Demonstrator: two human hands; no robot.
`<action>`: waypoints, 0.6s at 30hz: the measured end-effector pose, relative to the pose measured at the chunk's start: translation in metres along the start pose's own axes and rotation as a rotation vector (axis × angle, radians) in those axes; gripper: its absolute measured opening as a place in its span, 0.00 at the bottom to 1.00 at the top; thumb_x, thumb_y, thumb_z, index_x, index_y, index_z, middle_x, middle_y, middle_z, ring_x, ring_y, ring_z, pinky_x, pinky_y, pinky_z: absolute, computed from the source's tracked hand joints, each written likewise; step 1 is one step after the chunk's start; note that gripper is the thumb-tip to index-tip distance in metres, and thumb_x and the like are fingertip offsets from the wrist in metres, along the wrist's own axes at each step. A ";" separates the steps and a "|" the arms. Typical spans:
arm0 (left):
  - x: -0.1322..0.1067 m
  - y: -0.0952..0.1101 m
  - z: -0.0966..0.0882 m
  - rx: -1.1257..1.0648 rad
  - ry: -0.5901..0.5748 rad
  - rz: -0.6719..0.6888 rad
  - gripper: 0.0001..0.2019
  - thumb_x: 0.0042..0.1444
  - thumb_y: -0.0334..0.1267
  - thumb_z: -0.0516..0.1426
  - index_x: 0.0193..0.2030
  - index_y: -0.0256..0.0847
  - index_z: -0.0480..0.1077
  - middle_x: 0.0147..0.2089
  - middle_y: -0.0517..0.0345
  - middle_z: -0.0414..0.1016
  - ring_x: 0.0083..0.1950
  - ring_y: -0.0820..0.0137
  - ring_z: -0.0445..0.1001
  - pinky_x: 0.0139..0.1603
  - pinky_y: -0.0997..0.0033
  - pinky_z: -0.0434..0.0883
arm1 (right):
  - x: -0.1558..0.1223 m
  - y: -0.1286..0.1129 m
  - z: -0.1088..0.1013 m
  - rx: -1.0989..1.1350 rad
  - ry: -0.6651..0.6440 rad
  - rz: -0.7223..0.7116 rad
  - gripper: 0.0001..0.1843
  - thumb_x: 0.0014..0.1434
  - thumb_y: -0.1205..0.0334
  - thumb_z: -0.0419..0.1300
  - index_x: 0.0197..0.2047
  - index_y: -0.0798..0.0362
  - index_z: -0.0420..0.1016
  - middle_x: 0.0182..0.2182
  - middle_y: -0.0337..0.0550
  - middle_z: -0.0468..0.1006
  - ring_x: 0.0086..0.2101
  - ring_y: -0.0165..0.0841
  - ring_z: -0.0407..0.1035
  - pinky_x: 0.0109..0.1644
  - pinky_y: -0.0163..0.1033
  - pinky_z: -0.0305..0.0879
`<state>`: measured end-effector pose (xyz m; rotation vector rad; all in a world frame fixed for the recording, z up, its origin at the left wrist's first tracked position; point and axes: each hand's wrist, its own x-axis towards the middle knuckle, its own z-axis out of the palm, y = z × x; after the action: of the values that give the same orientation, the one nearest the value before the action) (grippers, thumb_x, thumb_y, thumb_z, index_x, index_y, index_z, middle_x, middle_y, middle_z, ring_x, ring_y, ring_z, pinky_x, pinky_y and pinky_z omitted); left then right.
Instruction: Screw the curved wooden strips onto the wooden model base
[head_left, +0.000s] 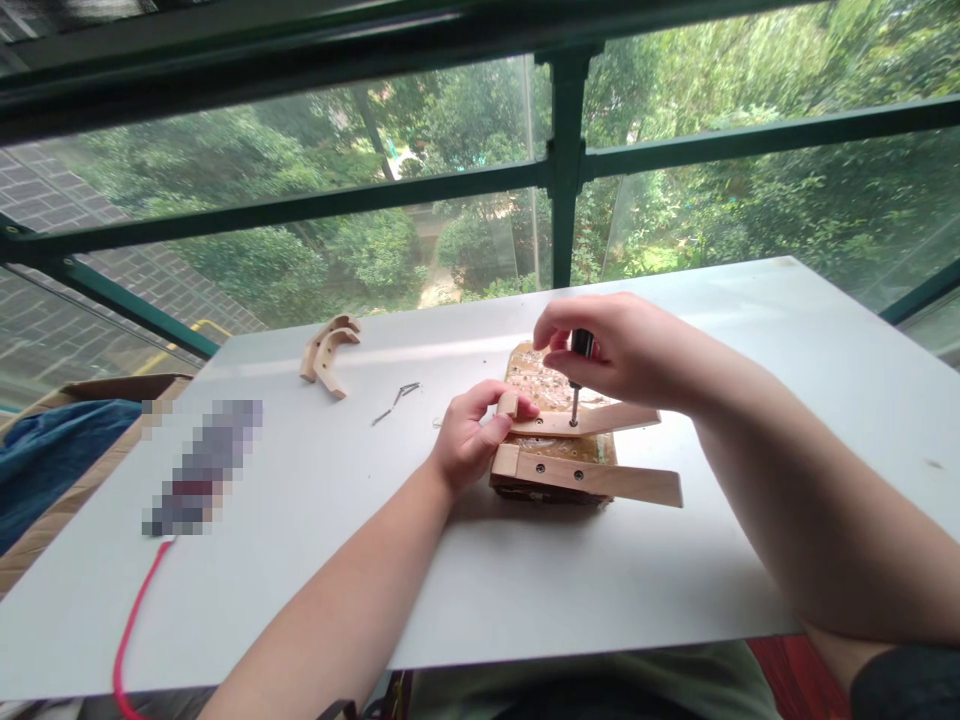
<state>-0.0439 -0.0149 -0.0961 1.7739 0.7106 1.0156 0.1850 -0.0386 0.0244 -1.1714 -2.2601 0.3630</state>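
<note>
My right hand [611, 345] grips the black handle of a screwdriver [582, 345], held upright. Its tip meets a screw in the farther wooden piece [551, 425], which lies across a tape-wrapped block [525, 368]. Around the left end of that same piece, the fingers and thumb of my left hand [476, 430] are closed. Nearer to me, a second wooden piece [630, 482] with two dark screw heads rests on the block. Both wooden pieces stick out past the block's right side.
Two curved wooden parts [330, 355] lie at the table's far left. Several loose screws [396, 402] are scattered left of my hands. A blurred-out object [206, 470] with a red cord [139, 620] lies on the white table [315, 560]. Beyond its left edge stands a cardboard box [82, 480] holding blue cloth.
</note>
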 end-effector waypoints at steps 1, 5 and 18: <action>0.000 0.000 -0.001 0.017 -0.003 0.002 0.15 0.61 0.49 0.57 0.42 0.38 0.75 0.41 0.49 0.81 0.45 0.60 0.80 0.50 0.57 0.76 | 0.000 0.000 0.001 0.003 0.001 -0.035 0.05 0.59 0.64 0.59 0.39 0.52 0.74 0.34 0.40 0.78 0.30 0.29 0.65 0.35 0.36 0.56; 0.001 -0.002 -0.003 0.055 -0.020 0.004 0.13 0.61 0.46 0.56 0.41 0.39 0.76 0.43 0.50 0.82 0.47 0.60 0.80 0.53 0.57 0.74 | -0.001 0.000 0.003 -0.003 -0.011 -0.119 0.01 0.58 0.64 0.61 0.35 0.52 0.73 0.28 0.36 0.75 0.26 0.26 0.60 0.32 0.35 0.53; 0.001 -0.001 -0.002 0.028 -0.025 0.009 0.14 0.61 0.47 0.57 0.42 0.39 0.76 0.43 0.50 0.82 0.47 0.59 0.80 0.51 0.59 0.75 | -0.015 -0.011 -0.021 0.050 -0.254 0.039 0.15 0.56 0.71 0.55 0.47 0.49 0.67 0.38 0.43 0.78 0.33 0.33 0.68 0.35 0.38 0.60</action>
<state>-0.0458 -0.0128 -0.0967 1.8124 0.7047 0.9927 0.1967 -0.0580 0.0411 -1.2023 -2.4298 0.6109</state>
